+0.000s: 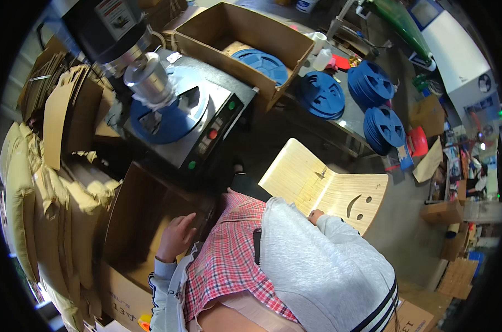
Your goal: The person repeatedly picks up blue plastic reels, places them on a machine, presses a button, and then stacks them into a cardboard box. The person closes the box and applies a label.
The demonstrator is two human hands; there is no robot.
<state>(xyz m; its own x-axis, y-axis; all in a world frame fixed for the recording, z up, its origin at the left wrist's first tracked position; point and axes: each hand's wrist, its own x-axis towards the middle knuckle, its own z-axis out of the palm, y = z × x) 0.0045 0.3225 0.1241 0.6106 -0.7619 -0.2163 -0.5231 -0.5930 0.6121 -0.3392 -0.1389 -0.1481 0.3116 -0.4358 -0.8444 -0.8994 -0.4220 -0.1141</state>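
Observation:
My left hand [176, 238] hangs over an open cardboard box [130, 221] at my left. Its fingers are apart and hold nothing. My right hand [315, 216] is curled against the near side of a pale wooden chair [300, 174] with a smiling-face cutout; the sleeve and jacket hide part of the grip. Ahead on the left, a blue plastic reel [168, 124] lies on the plate of a press machine [212, 119], below its metal head [148, 80].
A cardboard box [240, 69] holding blue reels stands behind the press. Stacks of blue reels [321, 94] and a white bottle [322, 60] are on a metal table [353, 113]. Filled sacks [51, 216] and flattened cardboard [65, 113] line the left. A red stool [417, 141] stands farther right.

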